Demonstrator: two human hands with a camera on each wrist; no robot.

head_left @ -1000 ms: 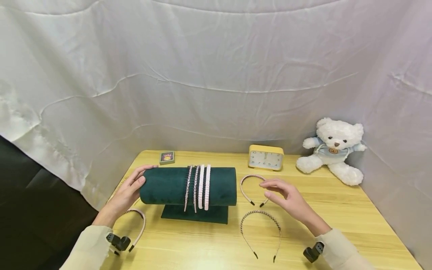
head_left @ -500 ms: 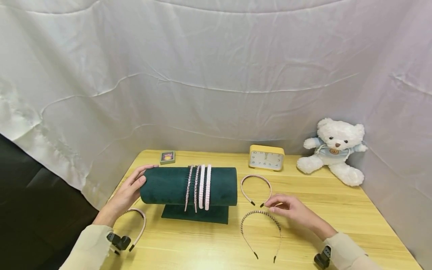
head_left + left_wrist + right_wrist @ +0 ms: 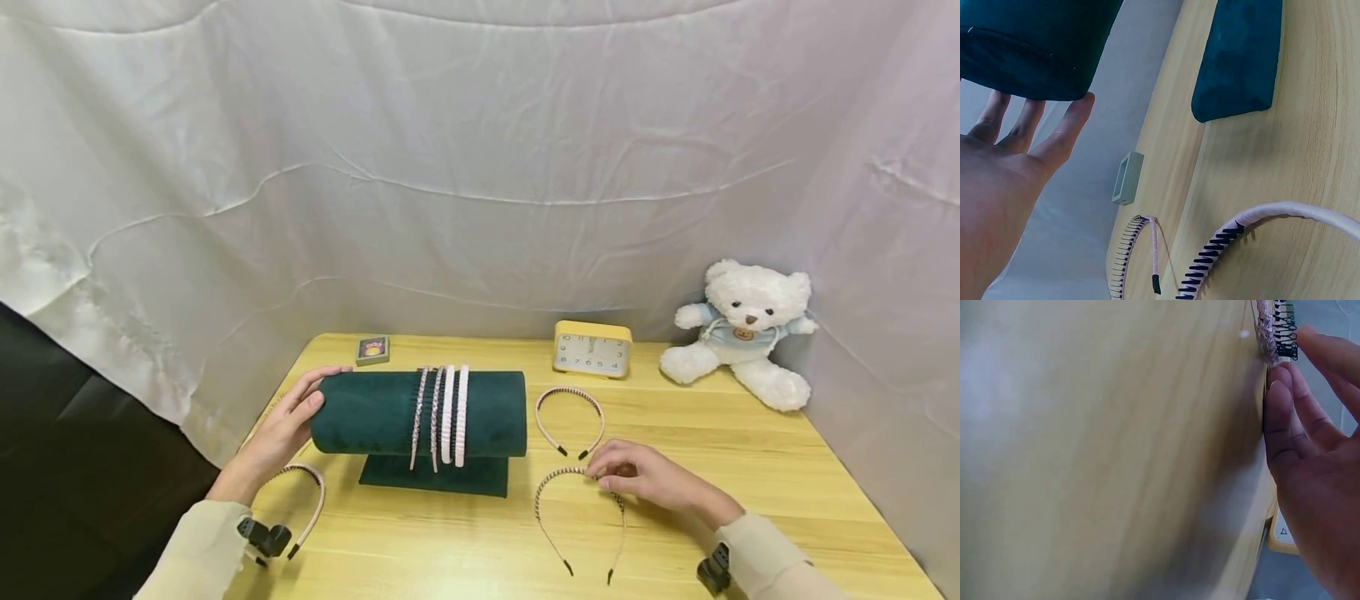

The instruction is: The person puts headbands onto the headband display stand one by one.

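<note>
In the head view my left hand [image 3: 279,429] rests on the left end of a dark green velvet headband stand [image 3: 360,412], its fingers extended against the roll. Several slim pink and patterned headbands [image 3: 461,417] hang around the roll's middle. My right hand [image 3: 645,475] is low over the table at the upper right of a dark-and-pink braided headband [image 3: 573,471]. In the right wrist view its fingers lie around the toothed headband [image 3: 1266,331], touching or very near it; no firm pinch shows. Behind that one lies a pink headband [image 3: 602,417], apart from the hand.
A pink headband [image 3: 321,496] lies beside my left forearm, and another headband [image 3: 1125,250] shows in the left wrist view. A small grey box [image 3: 372,350], a yellow clock [image 3: 592,350] and a white teddy bear [image 3: 750,325] stand along the back, before grey curtains.
My right hand has come down from beside the rear pink headband to the arc of the front braided headband. The left hand and the stand have stayed in place.
</note>
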